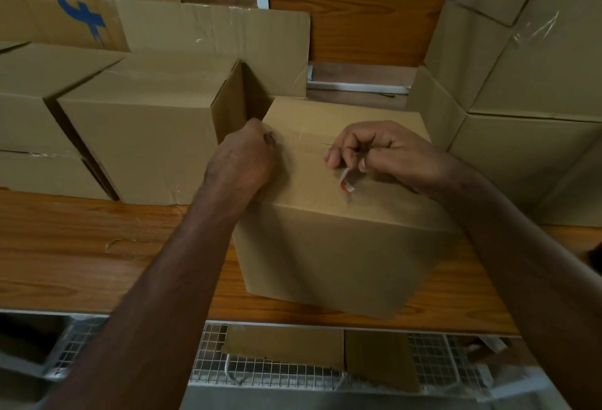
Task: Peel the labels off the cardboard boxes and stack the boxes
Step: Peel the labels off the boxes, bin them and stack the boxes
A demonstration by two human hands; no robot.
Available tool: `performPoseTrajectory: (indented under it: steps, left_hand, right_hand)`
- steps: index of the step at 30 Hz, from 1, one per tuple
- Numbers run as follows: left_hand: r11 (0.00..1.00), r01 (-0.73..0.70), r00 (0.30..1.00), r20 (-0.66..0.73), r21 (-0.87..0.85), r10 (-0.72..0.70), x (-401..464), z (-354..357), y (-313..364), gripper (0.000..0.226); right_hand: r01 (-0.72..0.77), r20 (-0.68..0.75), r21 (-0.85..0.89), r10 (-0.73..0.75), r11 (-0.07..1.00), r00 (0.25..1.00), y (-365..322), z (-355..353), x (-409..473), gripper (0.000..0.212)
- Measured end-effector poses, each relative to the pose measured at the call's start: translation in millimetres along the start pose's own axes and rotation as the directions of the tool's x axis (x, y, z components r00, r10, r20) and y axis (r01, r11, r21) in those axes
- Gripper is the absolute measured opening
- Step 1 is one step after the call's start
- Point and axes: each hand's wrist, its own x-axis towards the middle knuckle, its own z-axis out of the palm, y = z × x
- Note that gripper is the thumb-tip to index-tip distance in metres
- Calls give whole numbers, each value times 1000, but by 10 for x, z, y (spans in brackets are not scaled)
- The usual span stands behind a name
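A closed brown cardboard box [329, 246] stands on the wooden table in front of me. My right hand [387, 155] rests on its top and pinches a small white-and-red label strip [346, 181], which curls up off the cardboard. My left hand [242, 162] is curled at the box's top left edge, fingers pressed against the cardboard near the taped seam. It is blurred, and I cannot tell whether it pinches anything.
More brown boxes [140, 129] sit to the left, one marked in blue [81, 15] behind them. A tall stack of boxes [521, 83] rises at the right. The wooden table [97, 253] edge is near me, with a wire-mesh shelf [293, 367] holding cardboard scraps below.
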Motion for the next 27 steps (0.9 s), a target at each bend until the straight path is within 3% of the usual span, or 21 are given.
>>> performPoseTrajectory:
  steps: [3,7,11,17,27]
  left_hand:
    - [1000,-10,1000,-9,7,10,-6,-3,-6,30]
    - [1000,-8,1000,-15,15,8,7,-8,16,29]
    - [1000,4,1000,-16,14,-4,15,-7,-1,31]
    - [1000,-1,1000,-26,10,1,28,20,-15,30]
    - [1000,10,999,-42,8,-10,23,25,-21,29]
  right_hand:
    - [54,-10,-64,-55,996,998,-32,-22,-119,24]
    - [128,-22,-155,-133,980,991,-3,-62,-169,11]
    - [119,-38,-158,-126,980,991,21,-82,-155,19]
    - [95,-94,-79,-102,992,990,47,-51,-178,23]
    - [32,-135,212,-3,977,991,22,-64,-205,30]
